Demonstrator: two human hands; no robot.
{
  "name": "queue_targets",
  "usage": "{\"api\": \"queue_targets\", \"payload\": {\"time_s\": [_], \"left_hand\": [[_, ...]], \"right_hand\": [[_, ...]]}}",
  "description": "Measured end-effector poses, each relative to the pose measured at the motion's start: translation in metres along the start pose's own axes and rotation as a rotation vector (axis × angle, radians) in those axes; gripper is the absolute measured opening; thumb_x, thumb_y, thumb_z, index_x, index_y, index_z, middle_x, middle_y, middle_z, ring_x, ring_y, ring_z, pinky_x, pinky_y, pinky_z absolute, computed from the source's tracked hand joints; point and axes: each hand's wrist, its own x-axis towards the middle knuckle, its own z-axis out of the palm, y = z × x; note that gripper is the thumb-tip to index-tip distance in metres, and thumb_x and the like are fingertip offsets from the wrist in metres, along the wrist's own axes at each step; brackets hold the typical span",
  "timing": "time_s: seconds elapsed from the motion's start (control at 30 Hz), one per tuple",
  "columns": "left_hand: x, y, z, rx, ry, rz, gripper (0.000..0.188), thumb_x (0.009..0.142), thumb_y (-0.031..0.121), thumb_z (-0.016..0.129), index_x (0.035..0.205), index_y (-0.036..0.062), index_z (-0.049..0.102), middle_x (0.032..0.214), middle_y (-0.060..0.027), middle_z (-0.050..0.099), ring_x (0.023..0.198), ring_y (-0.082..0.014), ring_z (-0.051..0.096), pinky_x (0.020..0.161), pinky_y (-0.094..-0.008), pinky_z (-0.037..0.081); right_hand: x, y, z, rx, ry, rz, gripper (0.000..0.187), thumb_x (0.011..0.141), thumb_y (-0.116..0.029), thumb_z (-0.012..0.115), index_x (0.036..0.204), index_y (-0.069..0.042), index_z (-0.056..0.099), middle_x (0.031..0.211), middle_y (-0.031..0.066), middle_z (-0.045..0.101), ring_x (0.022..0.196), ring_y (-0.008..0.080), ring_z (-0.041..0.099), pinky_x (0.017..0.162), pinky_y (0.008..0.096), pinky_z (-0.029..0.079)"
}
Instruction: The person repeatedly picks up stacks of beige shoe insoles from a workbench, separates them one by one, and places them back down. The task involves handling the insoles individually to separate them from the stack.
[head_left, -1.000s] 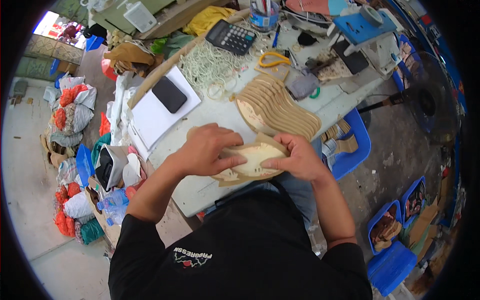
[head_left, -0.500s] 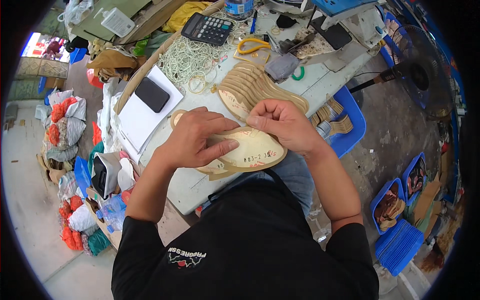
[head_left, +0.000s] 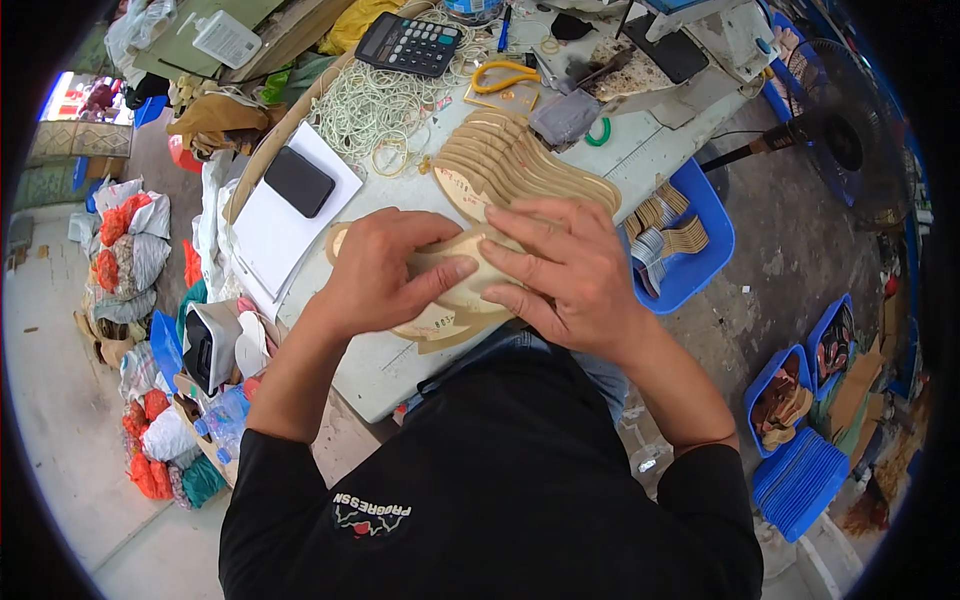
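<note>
A pale, worn desk (head_left: 372, 374) with a wooden strip (head_left: 287, 138) along its left edge carries everything. White paper (head_left: 278, 238) lies by that edge, partly against the strip. Farther up the same side spreads a tangle of pale rings (head_left: 362, 112), with a black calculator (head_left: 408, 44) at its far end. Tan sole-shaped pieces (head_left: 522, 165) overlap in a row near the right edge; just beyond sit a grey case (head_left: 566, 118) and a green ring (head_left: 605, 129). A blue pen (head_left: 504, 30) lies toward the far edge.

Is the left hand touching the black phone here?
Apart: the head view shows white paper and tabletop between the left hand and the black phone.
</note>
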Motion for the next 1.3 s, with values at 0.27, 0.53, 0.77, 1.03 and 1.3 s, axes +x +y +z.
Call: {"api": "queue_targets", "payload": {"time_s": [0.27,0.53,0.77,1.03,1.3], "left_hand": [[-0.007,-0.007,0.033,-1.122,-0.037,-0.415,0.037,0.102,0.017,0.067,0.131,-0.0035,0.059,0.118,-0.0116,0.071,0.095,-0.0152,0.071,0.086,-0.0292,0.058],[0.002,0.010,0.044,-1.421,0.114,-0.482,0.037,0.100,0.012,0.068,0.131,-0.0060,0.060,0.114,-0.0185,0.073,0.098,-0.0264,0.074,0.085,-0.0386,0.063],[0.003,0.031,0.040,-0.806,0.285,-0.231,0.032,0.100,0.010,0.068,0.128,-0.0053,0.063,0.110,-0.0141,0.075,0.095,-0.0225,0.075,0.080,-0.0329,0.059],[0.003,0.025,0.052,-0.629,0.231,-0.119,0.030,0.108,0.017,0.055,0.131,-0.0015,0.057,0.108,-0.0094,0.072,0.099,-0.0188,0.070,0.087,-0.0338,0.054],[-0.001,0.024,0.054,-1.219,0.061,-0.335,0.043,0.110,0.025,0.050,0.145,0.0005,0.044,0.129,-0.0128,0.063,0.108,-0.0198,0.067,0.091,-0.0371,0.057]], "right_hand": [[-0.023,0.007,0.040,1.152,0.204,0.775,0.029,0.098,-0.018,0.072,0.119,0.001,0.066,0.109,0.0073,0.071,0.102,0.0143,0.066,0.085,0.0297,0.052],[-0.025,0.020,0.020,1.176,-0.093,0.748,0.019,0.104,-0.020,0.064,0.097,-0.002,0.067,0.077,-0.0048,0.060,0.068,0.0031,0.052,0.058,0.0228,0.044],[0.001,0.012,-0.018,0.411,-0.164,0.293,0.017,0.095,-0.015,0.065,0.085,-0.003,0.062,0.067,0.0085,0.058,0.059,0.0175,0.059,0.054,0.0349,0.047],[0.018,-0.018,-0.016,0.136,-0.252,0.286,0.011,0.089,-0.007,0.067,0.097,-0.003,0.060,0.073,0.0084,0.065,0.062,0.0245,0.064,0.057,0.0398,0.049],[-0.022,0.012,0.016,1.171,0.037,0.719,0.016,0.101,-0.016,0.068,0.108,-0.002,0.065,0.089,-0.0014,0.066,0.078,0.0040,0.060,0.067,0.0239,0.050]]}}
